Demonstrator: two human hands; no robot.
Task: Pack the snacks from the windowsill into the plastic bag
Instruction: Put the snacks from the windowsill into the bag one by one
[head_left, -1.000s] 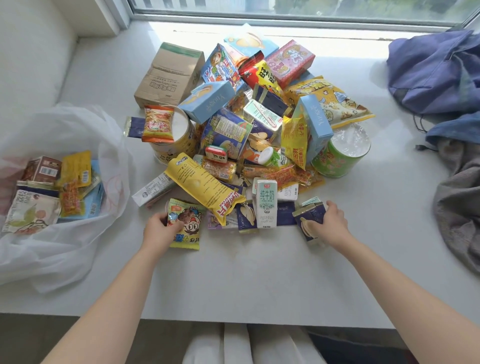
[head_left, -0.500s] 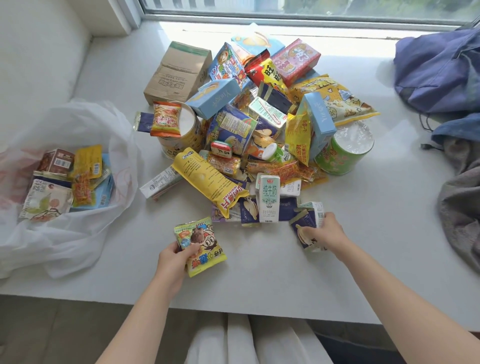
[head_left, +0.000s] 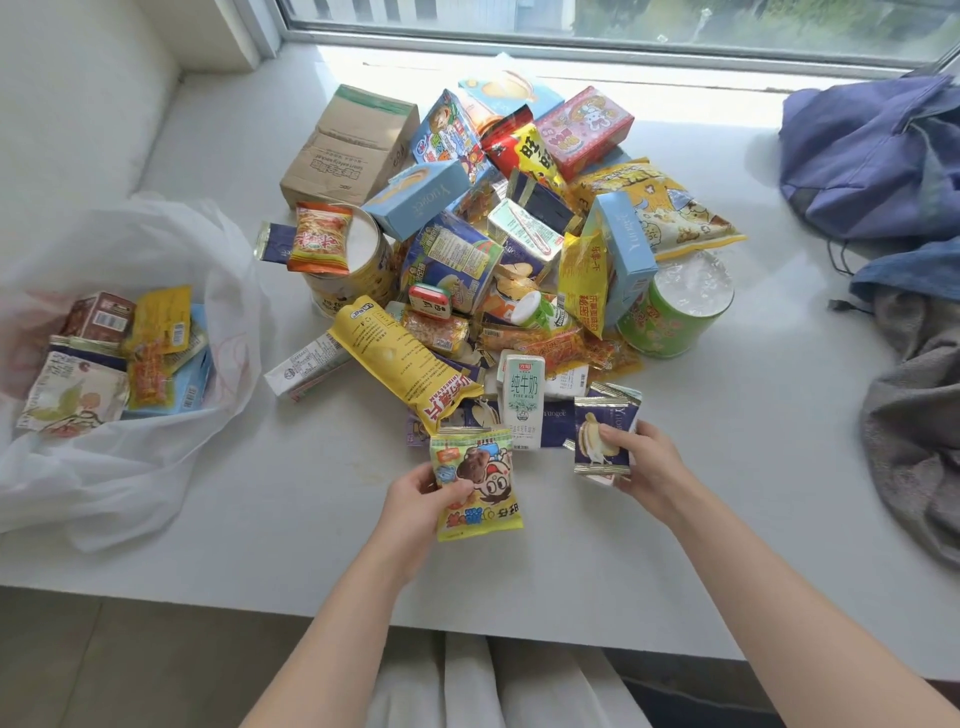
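near pile (head_left: 498, 249), hands (head_left: 415, 501) (head_left: 649, 462) around two packets (head_left: 475, 483) (head_left: 602, 436), perhaps biscuits

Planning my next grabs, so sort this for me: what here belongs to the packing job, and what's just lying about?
Job: snack pile; plastic bag, partly filled; yellow cartoon packet gripped by left hand; dark blue packet gripped by right hand.

Lying about: blue fabric bag, blue cloth, grey cloth, all right of the pile.

A home: wide white windowsill (head_left: 727, 467), clothes (head_left: 872, 156) heaped beside snacks (head_left: 519, 249).
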